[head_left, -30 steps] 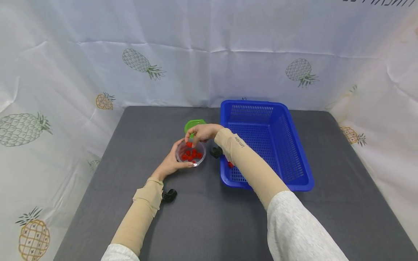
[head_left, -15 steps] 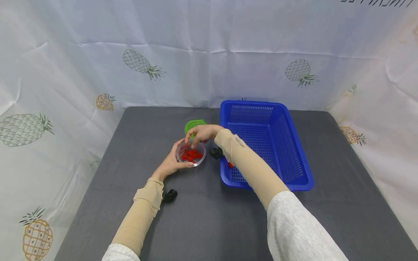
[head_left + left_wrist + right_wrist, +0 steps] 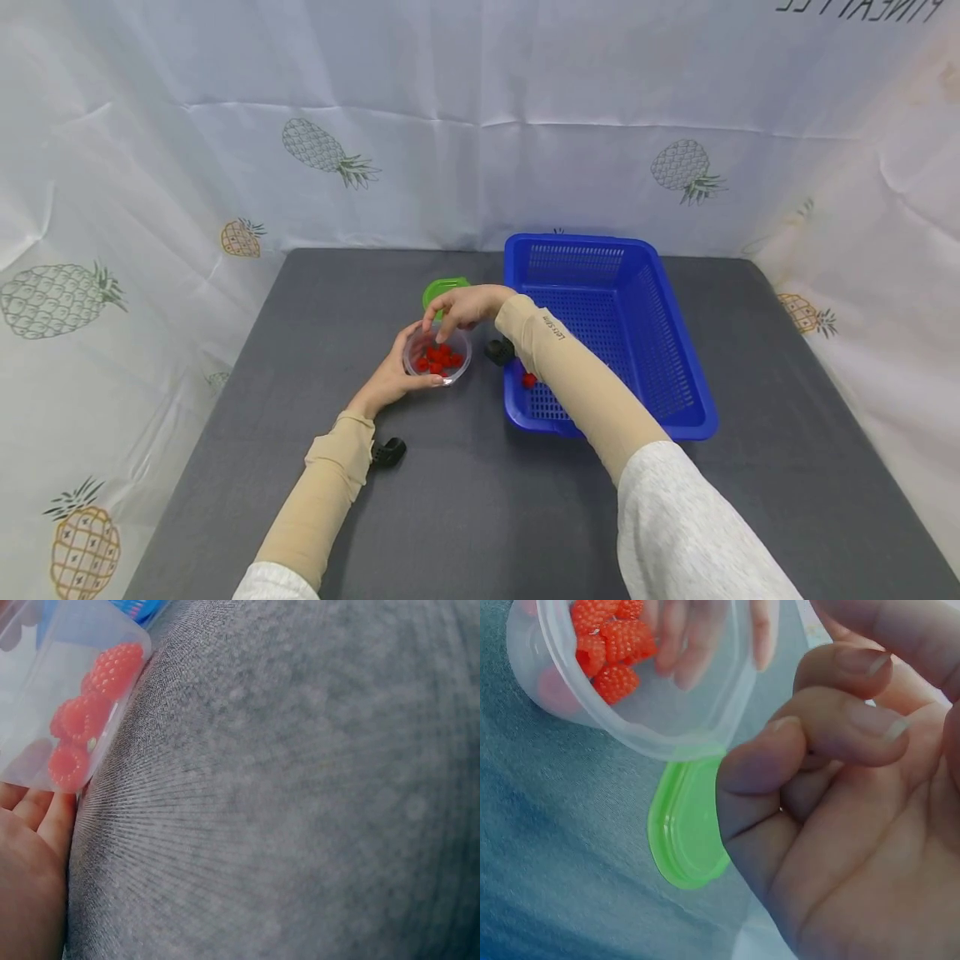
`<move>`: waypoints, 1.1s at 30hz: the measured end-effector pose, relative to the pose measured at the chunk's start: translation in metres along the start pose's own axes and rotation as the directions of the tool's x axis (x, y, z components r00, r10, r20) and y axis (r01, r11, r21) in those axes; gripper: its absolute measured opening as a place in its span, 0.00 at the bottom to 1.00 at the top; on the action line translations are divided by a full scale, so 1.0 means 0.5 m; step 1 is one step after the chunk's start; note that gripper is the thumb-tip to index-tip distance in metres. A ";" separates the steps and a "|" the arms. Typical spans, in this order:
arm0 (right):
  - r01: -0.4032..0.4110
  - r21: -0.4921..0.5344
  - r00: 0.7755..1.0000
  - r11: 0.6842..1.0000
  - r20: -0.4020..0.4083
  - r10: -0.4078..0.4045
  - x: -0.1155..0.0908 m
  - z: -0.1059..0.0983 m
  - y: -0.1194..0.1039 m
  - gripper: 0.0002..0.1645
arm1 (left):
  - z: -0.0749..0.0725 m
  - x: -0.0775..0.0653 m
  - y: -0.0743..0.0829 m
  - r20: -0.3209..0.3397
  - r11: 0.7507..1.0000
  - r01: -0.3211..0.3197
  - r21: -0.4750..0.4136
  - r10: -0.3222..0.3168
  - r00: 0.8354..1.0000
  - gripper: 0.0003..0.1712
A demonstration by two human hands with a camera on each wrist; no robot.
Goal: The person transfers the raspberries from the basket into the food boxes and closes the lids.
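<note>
My left hand (image 3: 390, 373) holds a clear round plastic container (image 3: 469, 354) from the left side, thumb along the near rim and fingers around the far side. Several red raspberries (image 3: 619, 641) lie at its bottom, and the left wrist view shows raspberries (image 3: 116, 671) through the wall. My right hand (image 3: 471, 306) hovers over the container's far rim with thumb and index finger apart. Nothing is between its fingers; the other fingers curl loosely in the right wrist view. Behind the container, partly under my right hand, lies a green lid (image 3: 694, 825).
A blue slotted basket (image 3: 678, 350) stands to the right, with a red raspberry (image 3: 529, 381) in its near left corner. My right forearm crosses over this basket. The grey table (image 3: 472, 508) meets a white pineapple-print curtain (image 3: 465, 183) at the back.
A second ago my right fingers pinched a raspberry over the container; they have let it go, and it dropped in among the others. My left hand keeps its hold.
</note>
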State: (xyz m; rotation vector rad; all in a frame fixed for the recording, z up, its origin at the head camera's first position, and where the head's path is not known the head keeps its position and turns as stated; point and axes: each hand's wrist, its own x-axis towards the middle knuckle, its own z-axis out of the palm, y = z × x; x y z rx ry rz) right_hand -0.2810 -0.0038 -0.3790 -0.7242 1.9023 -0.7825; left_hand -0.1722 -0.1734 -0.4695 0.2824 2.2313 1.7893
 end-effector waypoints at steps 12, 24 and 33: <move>0.150 0.060 0.988 0.987 0.015 -0.151 -0.059 -0.028 -0.020 0.24 | -0.004 0.004 -0.004 0.008 0.999 -0.031 -0.045 0.031 0.999 0.54; 0.227 0.151 0.970 0.962 -0.122 -0.210 -0.161 -0.055 0.032 0.20 | 0.006 0.001 -0.008 0.000 0.993 -0.092 -0.074 0.092 0.996 0.54; 0.294 0.240 0.943 0.925 -0.234 -0.238 -0.210 -0.059 0.102 0.20 | 0.002 -0.001 -0.005 -0.001 0.991 -0.106 -0.077 0.106 0.994 0.54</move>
